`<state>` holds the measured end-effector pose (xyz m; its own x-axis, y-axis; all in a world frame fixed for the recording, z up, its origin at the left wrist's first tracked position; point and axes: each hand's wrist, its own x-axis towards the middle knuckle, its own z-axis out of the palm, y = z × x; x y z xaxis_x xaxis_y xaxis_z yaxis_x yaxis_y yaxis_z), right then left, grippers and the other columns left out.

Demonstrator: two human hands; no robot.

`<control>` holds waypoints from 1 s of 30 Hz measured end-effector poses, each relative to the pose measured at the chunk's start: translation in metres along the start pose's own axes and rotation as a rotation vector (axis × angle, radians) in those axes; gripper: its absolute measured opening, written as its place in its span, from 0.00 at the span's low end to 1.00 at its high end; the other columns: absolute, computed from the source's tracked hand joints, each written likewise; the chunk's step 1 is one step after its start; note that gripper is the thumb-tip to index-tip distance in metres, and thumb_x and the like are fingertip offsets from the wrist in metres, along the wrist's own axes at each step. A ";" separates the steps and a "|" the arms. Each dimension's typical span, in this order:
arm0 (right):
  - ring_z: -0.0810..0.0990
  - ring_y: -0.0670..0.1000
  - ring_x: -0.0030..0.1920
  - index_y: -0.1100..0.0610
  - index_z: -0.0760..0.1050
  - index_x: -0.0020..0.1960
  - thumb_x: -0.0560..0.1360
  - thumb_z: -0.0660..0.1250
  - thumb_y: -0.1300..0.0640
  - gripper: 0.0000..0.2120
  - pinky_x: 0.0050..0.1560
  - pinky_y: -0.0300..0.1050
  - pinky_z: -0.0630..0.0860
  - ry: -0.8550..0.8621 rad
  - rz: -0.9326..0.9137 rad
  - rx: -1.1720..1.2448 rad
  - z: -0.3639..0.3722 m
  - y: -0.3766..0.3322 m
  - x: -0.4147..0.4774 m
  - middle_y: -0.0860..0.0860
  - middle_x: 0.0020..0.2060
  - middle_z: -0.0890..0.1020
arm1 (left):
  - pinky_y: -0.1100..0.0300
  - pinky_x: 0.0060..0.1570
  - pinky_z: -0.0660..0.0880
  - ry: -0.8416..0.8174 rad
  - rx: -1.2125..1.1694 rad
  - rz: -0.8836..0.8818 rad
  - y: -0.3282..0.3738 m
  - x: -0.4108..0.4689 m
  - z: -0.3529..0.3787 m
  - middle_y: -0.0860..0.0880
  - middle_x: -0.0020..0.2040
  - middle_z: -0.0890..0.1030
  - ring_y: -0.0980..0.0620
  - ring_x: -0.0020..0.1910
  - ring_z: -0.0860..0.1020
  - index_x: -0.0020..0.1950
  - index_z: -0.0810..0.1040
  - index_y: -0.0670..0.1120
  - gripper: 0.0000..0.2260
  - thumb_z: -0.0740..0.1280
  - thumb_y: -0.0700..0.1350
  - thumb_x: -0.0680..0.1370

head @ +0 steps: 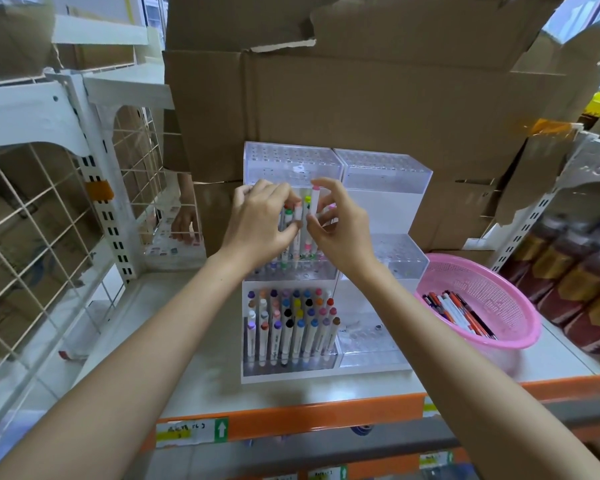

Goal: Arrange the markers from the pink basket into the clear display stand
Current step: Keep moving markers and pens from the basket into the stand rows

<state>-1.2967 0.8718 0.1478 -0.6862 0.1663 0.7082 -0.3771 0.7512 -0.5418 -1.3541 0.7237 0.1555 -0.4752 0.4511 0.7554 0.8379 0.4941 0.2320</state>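
One white marker [314, 202] with a pink cap stands upright, pinched by the right hand [340, 230] over the middle tier of the clear display stand [378, 174]. At its 9 o'clock the left hand [260, 216] curls round neighbouring markers [298, 220]. At the stand's 4 o'clock sits the pink basket [492, 292], holding more markers; cardboard boxes [361, 98] stand at 12.

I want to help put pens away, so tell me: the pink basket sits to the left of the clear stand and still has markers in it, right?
Not quite. The head view shows the pink basket to the right of the clear stand, not the left. It does still have markers in it.
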 end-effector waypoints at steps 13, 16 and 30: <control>0.78 0.48 0.32 0.56 0.73 0.61 0.76 0.68 0.62 0.14 0.34 0.40 0.76 -0.033 -0.007 -0.022 0.000 0.003 -0.008 0.49 0.36 0.77 | 0.52 0.53 0.64 -0.004 0.072 0.028 0.002 -0.007 0.005 0.50 0.46 0.79 0.47 0.51 0.75 0.47 0.77 0.46 0.05 0.69 0.44 0.73; 0.79 0.49 0.33 0.54 0.73 0.61 0.76 0.67 0.62 0.14 0.36 0.44 0.79 -0.054 -0.008 -0.038 0.000 0.005 -0.012 0.48 0.35 0.77 | 0.52 0.53 0.64 0.020 0.066 0.011 0.004 -0.007 0.007 0.49 0.45 0.79 0.47 0.50 0.75 0.47 0.77 0.45 0.04 0.66 0.45 0.74; 0.78 0.51 0.29 0.57 0.73 0.57 0.75 0.69 0.63 0.12 0.32 0.45 0.77 -0.099 -0.023 -0.128 -0.002 0.010 -0.013 0.49 0.31 0.77 | 0.52 0.53 0.65 0.037 0.090 -0.029 0.010 -0.008 0.009 0.48 0.45 0.79 0.47 0.49 0.75 0.46 0.77 0.44 0.03 0.66 0.43 0.75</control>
<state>-1.2902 0.8780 0.1341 -0.7383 0.0891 0.6685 -0.3153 0.8306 -0.4589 -1.3441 0.7317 0.1465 -0.4874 0.4091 0.7714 0.7956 0.5721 0.1993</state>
